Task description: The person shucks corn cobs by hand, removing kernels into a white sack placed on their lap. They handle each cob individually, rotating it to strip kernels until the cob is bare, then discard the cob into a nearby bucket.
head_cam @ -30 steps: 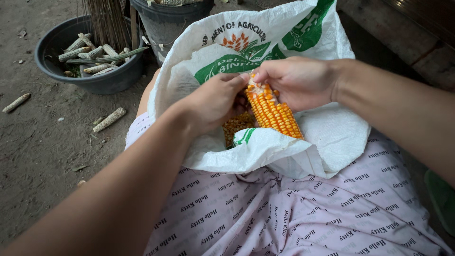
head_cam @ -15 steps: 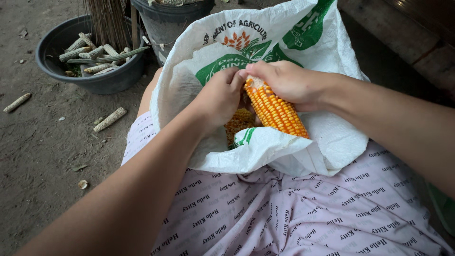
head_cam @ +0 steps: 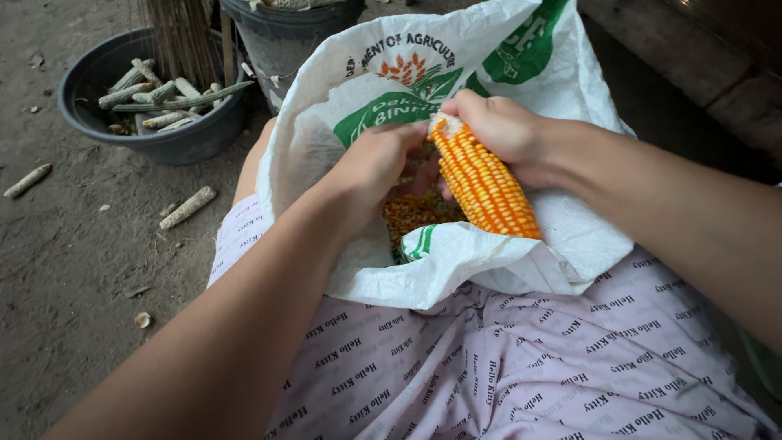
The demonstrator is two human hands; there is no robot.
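An orange-yellow corn cob [head_cam: 486,183] lies against a white sack [head_cam: 521,244] with green and orange print; the near cloth [head_cam: 505,367] is pale pink with dark lettering.

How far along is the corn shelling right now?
Done: bare cobs fill the basin, and loose kernels lie in the sack. In hand: the right hand holds an ear over the sack, with the left hand at its top. Left: nearly all its kernels.

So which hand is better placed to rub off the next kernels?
Probably the left hand: its fingers sit at the corn cob's upper end over the open white sack, while the right hand is busy gripping the cob's top.
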